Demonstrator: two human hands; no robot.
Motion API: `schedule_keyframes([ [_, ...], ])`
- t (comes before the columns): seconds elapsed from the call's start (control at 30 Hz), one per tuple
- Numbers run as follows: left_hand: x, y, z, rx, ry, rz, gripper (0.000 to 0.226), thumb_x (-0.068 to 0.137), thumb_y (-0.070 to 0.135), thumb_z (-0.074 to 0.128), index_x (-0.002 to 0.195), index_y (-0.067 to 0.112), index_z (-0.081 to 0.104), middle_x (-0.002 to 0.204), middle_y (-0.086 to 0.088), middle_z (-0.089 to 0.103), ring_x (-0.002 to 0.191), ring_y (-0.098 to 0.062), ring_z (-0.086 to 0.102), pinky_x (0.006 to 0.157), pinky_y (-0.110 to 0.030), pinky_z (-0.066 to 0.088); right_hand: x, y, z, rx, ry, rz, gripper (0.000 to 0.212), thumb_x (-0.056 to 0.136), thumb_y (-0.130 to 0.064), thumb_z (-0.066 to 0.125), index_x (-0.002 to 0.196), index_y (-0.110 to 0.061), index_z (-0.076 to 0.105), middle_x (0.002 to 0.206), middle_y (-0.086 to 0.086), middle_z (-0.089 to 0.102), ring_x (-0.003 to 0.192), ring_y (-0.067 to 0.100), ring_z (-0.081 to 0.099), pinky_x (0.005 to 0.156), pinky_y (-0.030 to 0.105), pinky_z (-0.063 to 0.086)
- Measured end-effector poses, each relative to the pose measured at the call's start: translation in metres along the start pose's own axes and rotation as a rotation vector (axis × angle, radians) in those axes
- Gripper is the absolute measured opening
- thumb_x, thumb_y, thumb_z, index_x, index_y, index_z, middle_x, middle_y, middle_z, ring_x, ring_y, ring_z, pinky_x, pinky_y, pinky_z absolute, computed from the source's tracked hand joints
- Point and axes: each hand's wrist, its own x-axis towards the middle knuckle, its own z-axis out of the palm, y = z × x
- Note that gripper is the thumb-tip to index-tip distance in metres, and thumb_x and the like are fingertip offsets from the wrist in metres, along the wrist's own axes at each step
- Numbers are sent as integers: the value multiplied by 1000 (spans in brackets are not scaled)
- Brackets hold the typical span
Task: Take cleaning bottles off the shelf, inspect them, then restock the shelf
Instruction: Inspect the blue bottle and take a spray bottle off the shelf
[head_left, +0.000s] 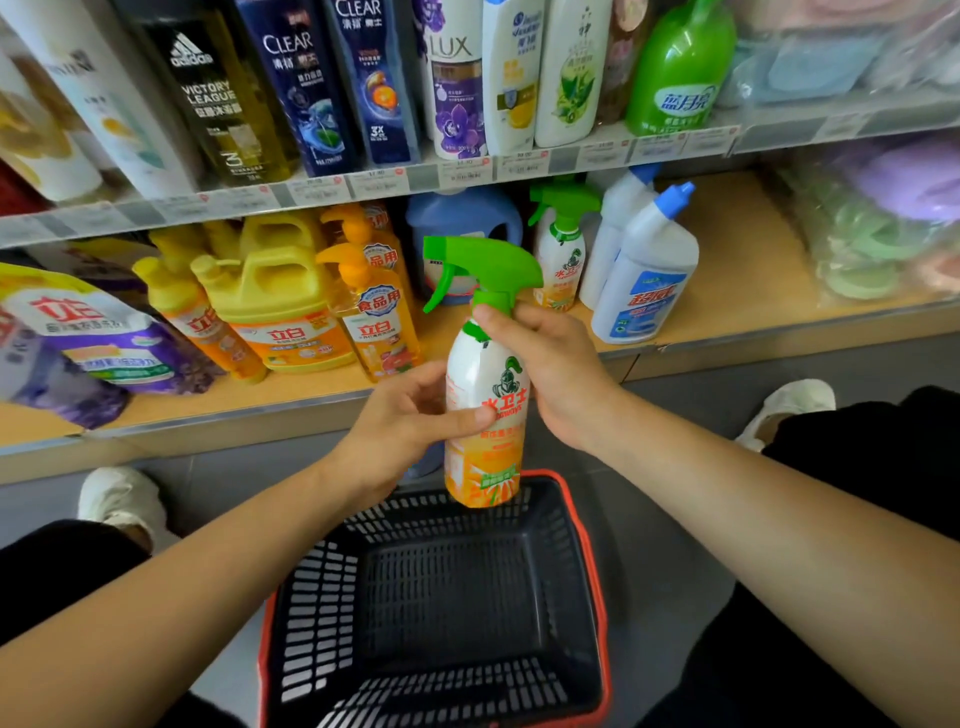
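Person crouches facing the shelf (737, 249), both hands on one spray bottle (485, 374). The bottle is upright, off the shelf, held in the air just above the far rim of a black basket (587, 519) w/ red edge that sits on the floor btwn the knees. The bottle has a white body, orange lower label and green trigger head, nozzle pointing left.

Left hand (405, 421) wraps the bottle's mid-section from the left, thumb laid across the front of the label, other fingers curled round the back. Right hand (556, 369) grips the neck from the right, just under the trigger head, fingertip on the green collar.

On the lower shelf behind: a matching 2nd sprayer (561, 249) stands upright, next to two white bottles (644, 280) w/ blue angled caps on its right. Left of it is a blue jug (462, 218), partly hidden by the held bottle's trigger. Further left are orange pump bottles (379, 317), a yellow jug (280, 296) and a purple refill pouch (93, 338) lying tilted. Upper shelf carries shampoo bottles (311, 93) and a green bottle (675, 78). White shoes (119, 499) show at both sides on the grey floor.
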Motion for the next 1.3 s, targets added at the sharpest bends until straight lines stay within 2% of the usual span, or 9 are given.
schedule_keyframes([
  [0.23, -2, -4, 5, 346, 195, 146, 62, 71, 30, 89, 128, 22, 67, 114, 7, 76, 105, -13, 72, 87, -32, 59, -4, 2, 8, -149, 131, -92, 46, 86, -28, 77, 80, 15, 63, 78, 30, 62, 75, 18, 52, 71, 34, 40],
  [0.33, -2, 0, 4, 269, 155, 140, 57, 72, 25, 88, 125, 18, 69, 114, 4, 76, 106, -15, 72, 83, -27, 58, -3, -1, 3, -112, 64, -49, 44, 90, -31, 71, 81, 12, 63, 82, 21, 62, 81, 20, 56, 75, 37, 43],
  [0.5, -5, 5, 2, 62, 81, 4, 56, 72, 20, 86, 126, 16, 69, 119, -6, 74, 113, -24, 70, 94, -42, 58, 0, -5, -10, -34, -166, 98, 30, 93, -37, 62, 112, -16, 72, 111, 5, 75, 104, 20, 70, 86, 37, 56],
  [0.6, -7, 7, 2, -64, 50, -68, 60, 73, 23, 86, 129, 15, 66, 124, -10, 72, 117, -28, 67, 95, -46, 55, 1, -10, -17, -134, -329, 83, 19, 92, -28, 66, 111, -26, 70, 109, -1, 74, 104, 16, 69, 81, 32, 56],
  [0.73, -11, 7, 10, 8, 109, -35, 59, 72, 19, 85, 128, 17, 67, 118, -6, 74, 112, -27, 70, 90, -43, 58, -2, -4, -21, -261, -311, 5, 33, 82, -12, 80, 112, -19, 69, 108, 6, 75, 104, 23, 70, 81, 33, 58],
  [0.83, -10, 13, 8, 100, 170, 18, 64, 69, 21, 85, 130, 16, 65, 120, -4, 73, 115, -25, 67, 91, -38, 58, 0, 2, -24, -213, -305, 15, 29, 83, -8, 78, 110, -15, 69, 106, 7, 76, 97, 17, 71, 75, 26, 57],
  [0.93, -7, 30, -7, 79, 298, 120, 60, 71, 24, 81, 129, 18, 64, 120, -3, 72, 109, -15, 69, 85, -26, 56, 6, 1, -29, -283, -316, -5, 35, 82, -8, 79, 114, -17, 68, 111, 3, 75, 106, 18, 70, 90, 34, 57],
  [1.1, -8, 49, -30, 264, 345, 360, 39, 88, 12, 75, 124, 23, 67, 102, 5, 74, 93, -8, 70, 77, -20, 57, 9, 6, -34, -332, -354, 35, 51, 79, -4, 81, 124, -16, 62, 116, 1, 74, 109, 16, 69, 92, 35, 55],
  [1.3, -8, 56, -40, 559, 387, 512, 24, 87, 21, 79, 109, 19, 72, 84, 15, 73, 74, -4, 70, 67, -18, 56, 6, 10, -27, -348, -418, -10, 43, 81, -8, 80, 118, -24, 66, 115, -2, 74, 110, 15, 68, 91, 31, 56],
])
